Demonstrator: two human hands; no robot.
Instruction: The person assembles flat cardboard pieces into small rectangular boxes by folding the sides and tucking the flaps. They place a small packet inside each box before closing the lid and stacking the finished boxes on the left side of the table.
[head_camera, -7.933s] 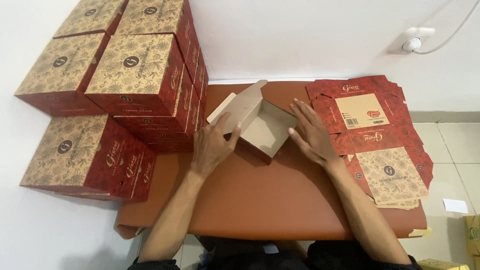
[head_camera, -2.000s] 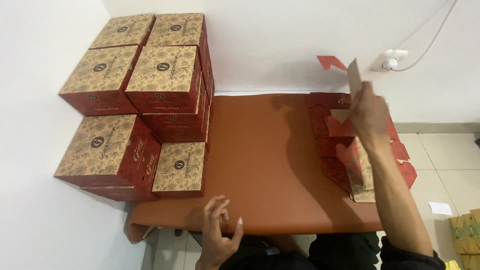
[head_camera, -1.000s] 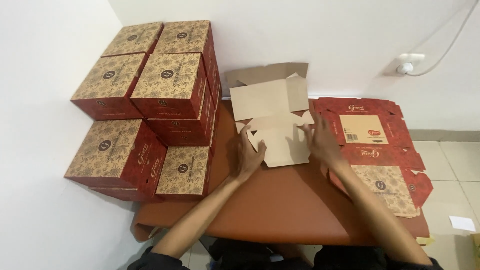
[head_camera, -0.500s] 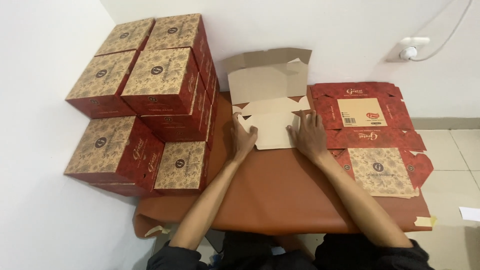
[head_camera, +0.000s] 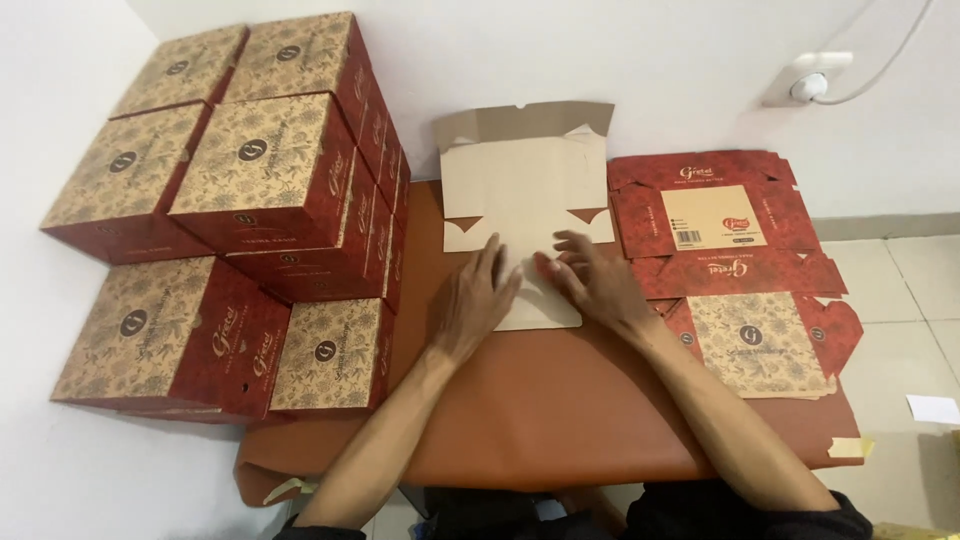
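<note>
Hands both flat, palms down, left hand (head_camera: 472, 300) and right hand (head_camera: 597, 283) side by side pressing unfolded plain brown cardboard box blank (head_camera: 525, 190), blank mid brown tabletop (head_camera: 560, 400), stacked red patterned boxes (head_camera: 250, 180) left, flat printed red blanks (head_camera: 735, 270) right.

We see seven closed red and tan boxes (head_camera: 265, 170) stacked up, one flat brown box sheet (head_camera: 525, 190) under two hands (head_camera: 475, 300), one pile of flat red sheets (head_camera: 735, 270), and one brown table (head_camera: 560, 410).
</note>
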